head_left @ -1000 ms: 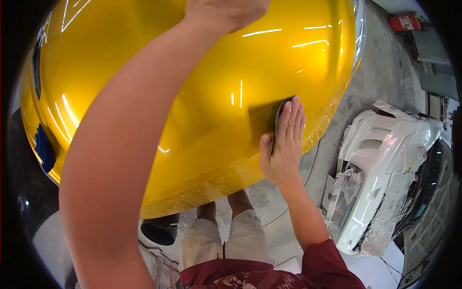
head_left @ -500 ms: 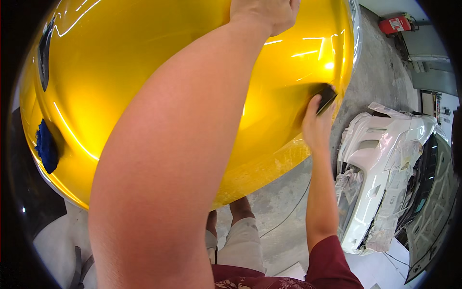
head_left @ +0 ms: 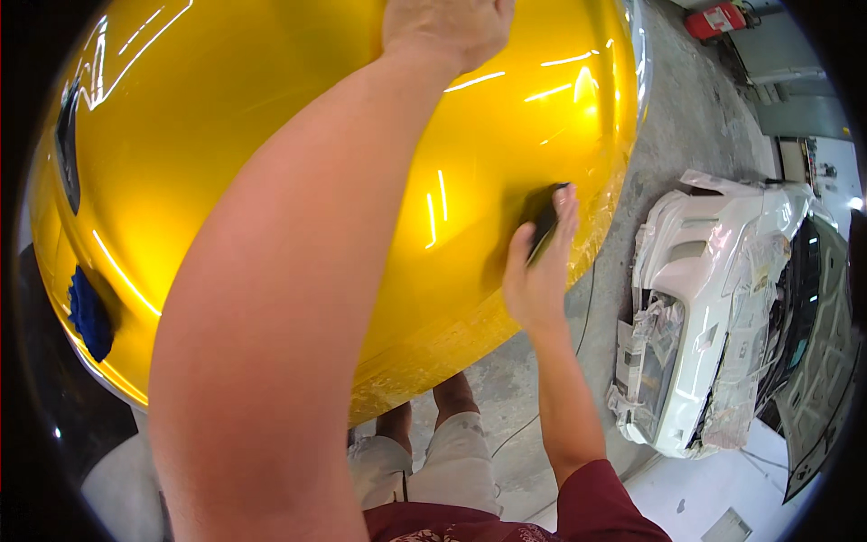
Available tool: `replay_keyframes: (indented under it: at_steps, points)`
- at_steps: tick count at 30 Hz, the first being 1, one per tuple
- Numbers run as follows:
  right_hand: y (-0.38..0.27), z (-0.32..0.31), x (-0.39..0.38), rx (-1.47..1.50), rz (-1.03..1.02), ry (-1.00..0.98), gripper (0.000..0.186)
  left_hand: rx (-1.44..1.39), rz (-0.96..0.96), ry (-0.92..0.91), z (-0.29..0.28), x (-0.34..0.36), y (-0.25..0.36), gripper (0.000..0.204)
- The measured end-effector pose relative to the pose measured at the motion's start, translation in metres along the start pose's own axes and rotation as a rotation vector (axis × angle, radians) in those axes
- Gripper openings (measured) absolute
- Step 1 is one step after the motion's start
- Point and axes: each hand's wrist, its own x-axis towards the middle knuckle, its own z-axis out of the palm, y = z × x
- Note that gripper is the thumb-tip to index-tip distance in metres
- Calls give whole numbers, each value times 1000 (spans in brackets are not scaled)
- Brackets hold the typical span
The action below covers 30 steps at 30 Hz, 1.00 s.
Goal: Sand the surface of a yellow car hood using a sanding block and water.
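Note:
A glossy yellow car body panel [head_left: 271, 163] curves beneath both arms. My right hand [head_left: 542, 280] grips a dark, block-shaped pad [head_left: 544, 221] between thumb and fingers, held against the yellow surface near its right front edge. Across the middle stretches my left forearm, with my left hand [head_left: 447, 32] at the top of the picture, on or just over the panel. Its fingers run out of view, so their pose is hidden. Clear film [head_left: 452, 361] hangs along the panel's lower edge.
A crumpled blue cloth [head_left: 88, 316] rests on the panel's left part. To the right stands a white car front [head_left: 695, 316], partly wrapped in masking film and paper. A cable [head_left: 517, 434] trails over the concrete floor [head_left: 677, 135]. A red fire extinguisher [head_left: 718, 20] stands at upper right.
My right hand has moved left and slightly nearer along the yellow panel with the dark pad. The whole view has shifted a little, and my left hand appears further left.

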Motion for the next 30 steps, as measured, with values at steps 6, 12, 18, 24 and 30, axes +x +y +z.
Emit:
replay_keyframes:
  at_steps: [6, 12, 18, 24, 30]
  points:
    - [40, -26, 74, -85, 62, -47, 63, 125, 21, -66, -18, 6, -1, 47]
    - [59, -29, 40, -37, -21, -82, 65, 51, -18, -156, -25, -2, 12, 46]
    - [86, -40, 28, -144, -157, -161, 70, 72, 66, -62, -19, 0, 0, 38]
    - [102, -54, 65, -252, -291, -208, 71, 40, 31, -79, -18, -1, 5, 37]
    - [105, -52, 70, -252, -331, -219, 75, 70, 26, -76, -22, -2, 1, 37]
